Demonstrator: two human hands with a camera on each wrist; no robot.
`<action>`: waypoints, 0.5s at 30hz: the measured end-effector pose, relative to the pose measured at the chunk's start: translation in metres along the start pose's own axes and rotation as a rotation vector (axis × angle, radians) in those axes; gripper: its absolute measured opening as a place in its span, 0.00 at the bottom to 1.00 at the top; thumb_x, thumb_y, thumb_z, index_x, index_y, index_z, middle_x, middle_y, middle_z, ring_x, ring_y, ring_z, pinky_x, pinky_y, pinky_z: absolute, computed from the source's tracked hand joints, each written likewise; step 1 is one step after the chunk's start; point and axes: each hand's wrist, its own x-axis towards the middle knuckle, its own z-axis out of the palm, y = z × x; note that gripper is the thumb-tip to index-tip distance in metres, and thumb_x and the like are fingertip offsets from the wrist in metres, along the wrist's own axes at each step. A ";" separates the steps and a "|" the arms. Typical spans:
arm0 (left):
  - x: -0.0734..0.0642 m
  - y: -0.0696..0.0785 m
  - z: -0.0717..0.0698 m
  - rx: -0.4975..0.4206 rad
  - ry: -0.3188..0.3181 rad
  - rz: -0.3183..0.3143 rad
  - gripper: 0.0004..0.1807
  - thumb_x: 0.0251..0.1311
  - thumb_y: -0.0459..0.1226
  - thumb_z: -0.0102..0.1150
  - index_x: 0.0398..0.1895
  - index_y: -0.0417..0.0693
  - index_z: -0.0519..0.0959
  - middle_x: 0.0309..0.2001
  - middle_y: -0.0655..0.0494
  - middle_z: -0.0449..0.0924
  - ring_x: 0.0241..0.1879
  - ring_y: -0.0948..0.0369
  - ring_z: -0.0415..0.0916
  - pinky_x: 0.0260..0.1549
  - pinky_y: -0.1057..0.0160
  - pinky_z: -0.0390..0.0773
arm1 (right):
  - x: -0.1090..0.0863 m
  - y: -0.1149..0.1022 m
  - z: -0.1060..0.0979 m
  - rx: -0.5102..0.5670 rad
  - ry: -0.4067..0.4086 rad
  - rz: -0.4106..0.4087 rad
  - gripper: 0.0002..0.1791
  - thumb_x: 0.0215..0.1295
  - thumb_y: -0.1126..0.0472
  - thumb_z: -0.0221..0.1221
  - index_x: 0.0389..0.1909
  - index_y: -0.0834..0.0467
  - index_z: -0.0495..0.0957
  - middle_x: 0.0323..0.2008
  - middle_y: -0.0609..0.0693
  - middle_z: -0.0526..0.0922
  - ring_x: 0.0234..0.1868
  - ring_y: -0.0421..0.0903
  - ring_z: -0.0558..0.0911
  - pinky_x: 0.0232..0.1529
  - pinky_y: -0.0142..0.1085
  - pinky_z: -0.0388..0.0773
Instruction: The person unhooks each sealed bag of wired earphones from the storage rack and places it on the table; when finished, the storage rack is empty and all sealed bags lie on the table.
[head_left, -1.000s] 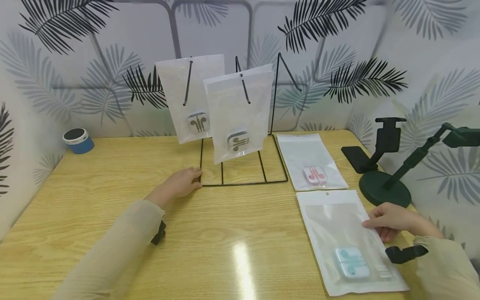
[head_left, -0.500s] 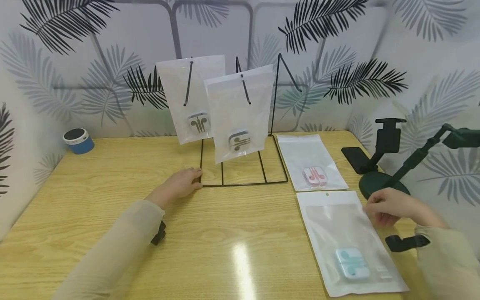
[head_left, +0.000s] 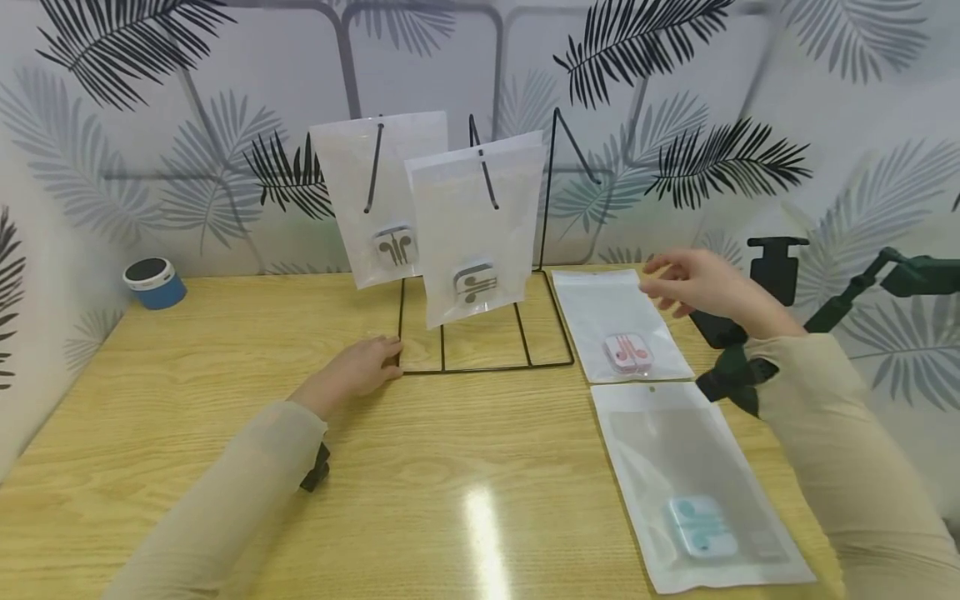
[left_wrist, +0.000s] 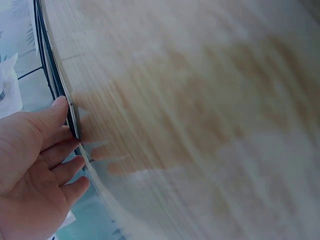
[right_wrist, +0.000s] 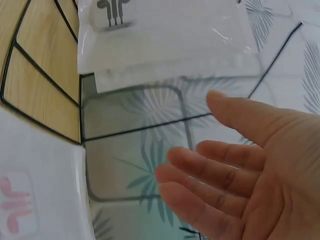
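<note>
My left hand [head_left: 362,367] pinches the front left corner of a black wire display rack [head_left: 487,369]; the left wrist view shows thumb and index finger on the wire. Two white zip bags hang from the rack's hooks: a left bag [head_left: 408,183] and a nearer bag [head_left: 472,217], each with dark earphones in a small case. My right hand [head_left: 701,287] is raised over the far end of a flat bag with pink earphones [head_left: 592,308], its fingers loosely bent and holding nothing. Closer to me lies a larger bag with light-blue earphones [head_left: 667,442].
A blue round speaker [head_left: 157,287] stands at the back left. Partly behind the right arm are a dark phone [head_left: 716,329] and a black phone stand [head_left: 775,271]. A green jointed lamp [head_left: 911,271] reaches over the right edge. The bare hook [head_left: 577,150] juts out on the rack's right.
My right hand has left the side of the light-blue earphone bag and moved up and away, to above the pink earphone bag. The left hand stays on the rack.
</note>
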 end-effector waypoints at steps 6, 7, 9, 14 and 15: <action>-0.001 -0.002 -0.001 0.009 0.012 0.011 0.29 0.67 0.39 0.50 0.66 0.34 0.59 0.66 0.38 0.56 0.65 0.42 0.49 0.62 0.46 0.51 | 0.052 -0.039 0.024 0.120 0.021 -0.159 0.32 0.64 0.54 0.57 0.64 0.64 0.59 0.53 0.64 0.71 0.49 0.56 0.75 0.36 0.43 0.80; -0.002 -0.002 -0.001 0.008 0.014 0.013 0.29 0.66 0.39 0.50 0.66 0.34 0.59 0.66 0.38 0.56 0.65 0.42 0.49 0.62 0.47 0.51 | 0.060 -0.045 0.028 0.143 0.022 -0.165 0.34 0.64 0.54 0.58 0.66 0.63 0.57 0.55 0.63 0.69 0.51 0.56 0.73 0.38 0.44 0.79; -0.002 -0.002 -0.001 0.006 0.017 0.014 0.28 0.66 0.39 0.50 0.66 0.34 0.59 0.66 0.38 0.56 0.65 0.43 0.50 0.62 0.47 0.51 | 0.075 -0.055 0.034 0.188 0.031 -0.159 0.36 0.63 0.53 0.58 0.67 0.61 0.55 0.57 0.61 0.67 0.55 0.55 0.70 0.42 0.45 0.78; -0.003 -0.001 -0.002 -0.004 0.016 0.018 0.28 0.66 0.39 0.50 0.66 0.33 0.60 0.66 0.38 0.56 0.65 0.42 0.50 0.62 0.46 0.52 | 0.100 -0.075 0.045 0.303 0.079 -0.141 0.37 0.61 0.53 0.60 0.68 0.58 0.55 0.58 0.57 0.66 0.57 0.51 0.68 0.44 0.44 0.77; -0.003 0.000 -0.002 -0.006 0.015 0.018 0.28 0.66 0.39 0.50 0.66 0.33 0.59 0.66 0.38 0.56 0.65 0.42 0.50 0.62 0.47 0.52 | 0.103 -0.077 0.047 0.327 0.089 -0.153 0.36 0.62 0.53 0.59 0.67 0.59 0.56 0.57 0.57 0.67 0.56 0.51 0.69 0.42 0.44 0.77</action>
